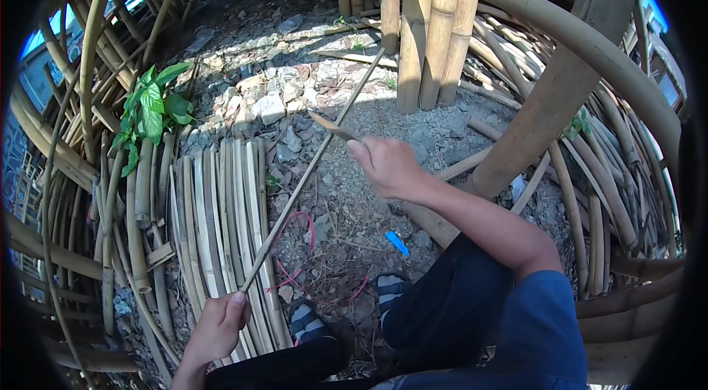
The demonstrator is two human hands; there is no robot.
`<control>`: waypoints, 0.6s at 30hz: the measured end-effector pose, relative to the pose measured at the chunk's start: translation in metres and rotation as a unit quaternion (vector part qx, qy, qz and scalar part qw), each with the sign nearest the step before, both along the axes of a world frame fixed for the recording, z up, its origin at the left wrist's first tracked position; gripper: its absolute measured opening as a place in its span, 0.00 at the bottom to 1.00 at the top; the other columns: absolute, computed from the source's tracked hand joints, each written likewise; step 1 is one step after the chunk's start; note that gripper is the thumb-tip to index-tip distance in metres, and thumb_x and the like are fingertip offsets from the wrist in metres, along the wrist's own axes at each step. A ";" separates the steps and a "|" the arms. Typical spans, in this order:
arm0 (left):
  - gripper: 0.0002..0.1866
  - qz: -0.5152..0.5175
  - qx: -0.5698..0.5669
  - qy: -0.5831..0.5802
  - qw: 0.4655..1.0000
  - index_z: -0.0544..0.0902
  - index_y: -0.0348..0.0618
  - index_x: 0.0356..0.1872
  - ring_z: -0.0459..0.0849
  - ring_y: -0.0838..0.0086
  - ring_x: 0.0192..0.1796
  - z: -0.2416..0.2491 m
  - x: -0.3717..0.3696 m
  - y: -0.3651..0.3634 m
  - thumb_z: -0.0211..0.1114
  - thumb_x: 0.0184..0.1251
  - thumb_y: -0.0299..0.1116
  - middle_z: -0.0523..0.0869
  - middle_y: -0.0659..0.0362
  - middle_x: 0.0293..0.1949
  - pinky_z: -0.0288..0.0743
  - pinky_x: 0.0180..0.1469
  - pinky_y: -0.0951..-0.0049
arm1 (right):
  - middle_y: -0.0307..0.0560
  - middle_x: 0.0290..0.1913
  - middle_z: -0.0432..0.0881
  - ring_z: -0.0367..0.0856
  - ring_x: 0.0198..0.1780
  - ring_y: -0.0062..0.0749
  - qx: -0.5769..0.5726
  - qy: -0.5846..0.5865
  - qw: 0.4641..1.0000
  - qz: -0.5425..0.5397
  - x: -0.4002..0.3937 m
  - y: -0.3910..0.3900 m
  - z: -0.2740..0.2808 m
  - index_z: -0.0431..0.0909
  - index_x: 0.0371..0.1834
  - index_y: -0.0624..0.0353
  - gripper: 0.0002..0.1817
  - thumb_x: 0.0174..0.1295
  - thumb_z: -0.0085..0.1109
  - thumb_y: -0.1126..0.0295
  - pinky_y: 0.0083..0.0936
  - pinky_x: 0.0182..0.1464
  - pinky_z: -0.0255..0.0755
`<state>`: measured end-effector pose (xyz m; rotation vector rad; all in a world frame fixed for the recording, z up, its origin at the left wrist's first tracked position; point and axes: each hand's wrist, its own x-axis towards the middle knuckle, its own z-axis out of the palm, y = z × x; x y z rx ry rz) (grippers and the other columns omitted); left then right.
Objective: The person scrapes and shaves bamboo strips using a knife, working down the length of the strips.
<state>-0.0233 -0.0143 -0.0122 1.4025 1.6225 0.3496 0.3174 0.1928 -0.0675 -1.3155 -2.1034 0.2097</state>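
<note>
My left hand [219, 325], at the lower left, is closed around the near end of a long thin bamboo strip [297, 188]. The strip slants up and away to the right, over the stony ground. My right hand [383, 165] is closed on a short tool with a pointed, brownish blade [331, 125], whose handle is hidden in the fist. That blade points up and left, and it lies close to or across the strip; whether they touch I cannot tell. Beneath my left hand lies a row of split bamboo slats [221, 213].
Upright bamboo poles [435, 36] stand at the back, and a thick slanted pole [542, 121] is at the right. A curved pole [516, 2] arches overhead. Bamboo piles flank both sides. A leafy plant [151, 106], pink string [310, 231] and a blue scrap [397, 243] also show.
</note>
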 end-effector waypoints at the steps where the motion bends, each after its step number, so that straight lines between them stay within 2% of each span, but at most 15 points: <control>1: 0.29 0.000 0.003 0.000 1.000 0.74 0.34 0.24 0.69 0.76 0.22 0.001 -0.001 0.000 0.42 0.85 0.45 0.72 0.61 0.17 0.68 0.29 0.70 | 0.60 0.19 0.79 0.83 0.25 0.61 0.003 0.000 1.000 0.000 0.011 0.012 -0.004 0.77 0.29 0.62 0.28 0.76 0.44 0.49 0.53 0.30 0.76; 4: 0.29 0.001 -0.027 0.019 0.999 0.75 0.35 0.24 0.67 0.78 0.22 -0.001 0.001 0.003 0.42 0.86 0.45 0.71 0.62 0.17 0.66 0.29 0.71 | 0.61 0.19 0.79 0.82 0.26 0.63 -0.009 -0.045 0.998 -0.047 0.023 0.022 0.002 0.76 0.28 0.63 0.28 0.76 0.44 0.49 0.53 0.31 0.76; 7: 0.29 0.021 -0.030 -0.002 0.999 0.76 0.35 0.24 0.66 0.79 0.21 0.001 0.004 0.006 0.42 0.86 0.44 0.70 0.63 0.17 0.65 0.28 0.72 | 0.59 0.19 0.78 0.81 0.24 0.61 -0.020 -0.002 0.998 0.062 -0.013 -0.024 -0.004 0.75 0.27 0.62 0.27 0.76 0.46 0.50 0.51 0.29 0.74; 8: 0.29 0.018 -0.014 -0.018 1.000 0.72 0.40 0.21 0.61 0.81 0.19 0.001 0.008 0.006 0.40 0.86 0.45 0.65 0.67 0.15 0.58 0.24 0.74 | 0.59 0.19 0.77 0.80 0.24 0.59 -0.019 0.002 0.995 0.102 -0.022 -0.035 -0.003 0.74 0.26 0.61 0.25 0.76 0.48 0.52 0.50 0.28 0.72; 11: 0.30 0.011 -0.046 -0.035 0.998 0.74 0.36 0.22 0.64 0.79 0.20 0.005 0.003 0.005 0.41 0.86 0.44 0.68 0.64 0.16 0.63 0.26 0.72 | 0.58 0.19 0.77 0.79 0.23 0.58 0.044 -0.018 0.990 0.133 -0.024 -0.038 -0.003 0.74 0.26 0.61 0.24 0.76 0.48 0.53 0.48 0.26 0.72; 12: 0.30 0.013 -0.040 -0.035 0.999 0.73 0.37 0.22 0.64 0.79 0.20 0.002 0.001 0.003 0.40 0.86 0.45 0.67 0.65 0.16 0.62 0.26 0.73 | 0.58 0.19 0.77 0.79 0.22 0.59 0.020 0.012 0.997 0.080 -0.015 -0.019 -0.007 0.75 0.27 0.61 0.24 0.76 0.48 0.53 0.48 0.26 0.72; 13: 0.30 0.012 -0.040 -0.034 0.999 0.73 0.37 0.22 0.64 0.79 0.20 0.004 0.001 0.001 0.40 0.86 0.45 0.67 0.65 0.16 0.62 0.26 0.73 | 0.58 0.19 0.77 0.79 0.22 0.59 0.020 0.014 0.997 0.079 -0.002 0.001 -0.008 0.75 0.27 0.61 0.24 0.76 0.48 0.53 0.48 0.26 0.72; 15: 0.30 -0.003 -0.038 -0.014 0.999 0.73 0.37 0.22 0.63 0.79 0.20 0.006 0.004 0.003 0.40 0.86 0.45 0.67 0.65 0.16 0.62 0.26 0.73 | 0.63 0.21 0.80 0.82 0.24 0.61 -0.011 -0.015 0.999 -0.035 0.021 0.029 0.002 0.78 0.28 0.64 0.30 0.77 0.43 0.48 0.52 0.31 0.77; 18: 0.30 0.017 -0.049 -0.032 0.998 0.74 0.37 0.23 0.64 0.80 0.20 0.004 0.006 0.008 0.40 0.86 0.45 0.68 0.65 0.16 0.62 0.26 0.73 | 0.64 0.21 0.80 0.83 0.27 0.61 -0.058 0.041 0.997 0.001 0.007 0.005 -0.006 0.78 0.28 0.64 0.30 0.77 0.43 0.48 0.54 0.34 0.77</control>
